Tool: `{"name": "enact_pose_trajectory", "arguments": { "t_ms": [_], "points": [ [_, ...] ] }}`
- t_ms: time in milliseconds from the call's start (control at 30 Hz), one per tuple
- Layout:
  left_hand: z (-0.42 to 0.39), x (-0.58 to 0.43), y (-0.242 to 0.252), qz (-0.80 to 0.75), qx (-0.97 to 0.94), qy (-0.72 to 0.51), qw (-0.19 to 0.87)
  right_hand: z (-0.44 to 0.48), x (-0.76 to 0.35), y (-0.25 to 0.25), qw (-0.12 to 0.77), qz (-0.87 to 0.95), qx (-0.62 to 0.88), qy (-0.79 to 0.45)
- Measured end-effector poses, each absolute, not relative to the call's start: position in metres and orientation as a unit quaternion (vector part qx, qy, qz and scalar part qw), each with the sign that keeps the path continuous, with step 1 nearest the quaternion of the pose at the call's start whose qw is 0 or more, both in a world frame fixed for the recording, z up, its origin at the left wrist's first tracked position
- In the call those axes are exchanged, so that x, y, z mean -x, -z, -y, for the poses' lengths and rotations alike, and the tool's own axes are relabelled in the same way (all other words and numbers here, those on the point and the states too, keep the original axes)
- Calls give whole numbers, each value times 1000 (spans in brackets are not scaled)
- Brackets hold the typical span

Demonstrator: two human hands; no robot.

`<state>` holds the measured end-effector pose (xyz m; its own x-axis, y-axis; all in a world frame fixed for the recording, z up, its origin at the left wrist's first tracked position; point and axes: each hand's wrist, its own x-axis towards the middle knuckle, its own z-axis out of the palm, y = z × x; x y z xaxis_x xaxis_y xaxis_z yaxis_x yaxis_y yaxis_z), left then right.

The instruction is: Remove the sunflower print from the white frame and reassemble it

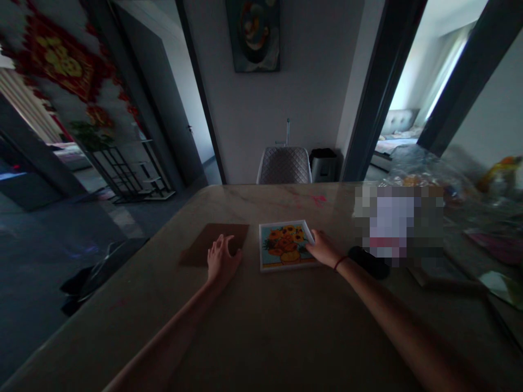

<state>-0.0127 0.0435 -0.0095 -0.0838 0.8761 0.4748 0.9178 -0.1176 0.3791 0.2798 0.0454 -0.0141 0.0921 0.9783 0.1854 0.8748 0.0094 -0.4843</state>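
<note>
A small white-framed picture of sunflowers (284, 244) lies flat on the beige table (261, 326). My right hand (322, 248) rests on its right edge, fingers curled around the frame. Left of it lies a brown flat board (212, 243). My left hand (221, 258) lies on the board's right lower corner with the fingers spread and flat.
A black object (370, 262) lies just right of my right wrist. Clutter, papers and a clear bag cover the table's right side (469, 218). A quilted chair (285, 165) stands at the far edge, a bin (323, 164) behind it. The table's left edge drops to the floor.
</note>
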Motion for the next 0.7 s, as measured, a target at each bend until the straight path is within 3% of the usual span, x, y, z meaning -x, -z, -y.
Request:
{"name": "enact_pose_trajectory", "arguments": {
  "t_ms": [167,367,467,700],
  "points": [
    [-53,18,10,620,639,455,-17,-41,-278,10,253,667,693,-109],
    [-46,8,2,582,641,500,-4,-32,-272,-2,265,666,692,-87],
    [-33,-5,-7,536,666,519,5,-29,-265,-11,318,673,663,-84],
    [-1,-33,-19,400,787,460,91,-24,-244,-25,427,647,533,-339]
  ]
}}
